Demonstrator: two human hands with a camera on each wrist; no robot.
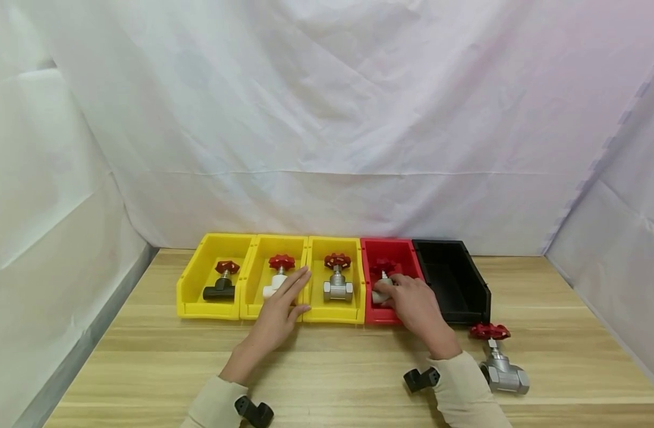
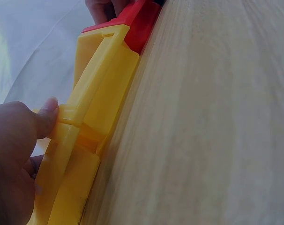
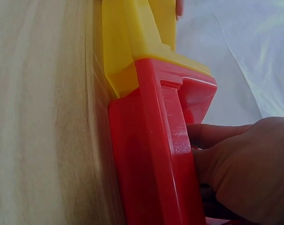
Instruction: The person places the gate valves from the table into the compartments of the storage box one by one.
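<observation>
My right hand [image 1: 415, 302] reaches into the red bin [image 1: 365, 261] and grips a grey valve [image 1: 380, 295] with a red handwheel. In the right wrist view the red bin's front wall [image 3: 156, 154] hides the valve and fingertips. My left hand [image 1: 277, 314] lies over the middle yellow bin [image 1: 260, 249], fingers stretched out, partly covering a white valve [image 1: 279, 279] with a red handwheel. In the left wrist view, the left thumb [image 2: 49, 115] is at the rim where two yellow bins [image 2: 69, 119] meet. Whether the left fingers touch the white valve, I cannot tell.
A black valve [image 1: 220, 289] sits in the leftmost yellow bin [image 1: 190, 285], a silver valve [image 1: 337, 288] in the third yellow bin [image 1: 333, 315]. A black bin [image 1: 450, 279] ends the row. A larger silver valve [image 1: 503, 374] lies on the wooden table [image 1: 337, 374] at right.
</observation>
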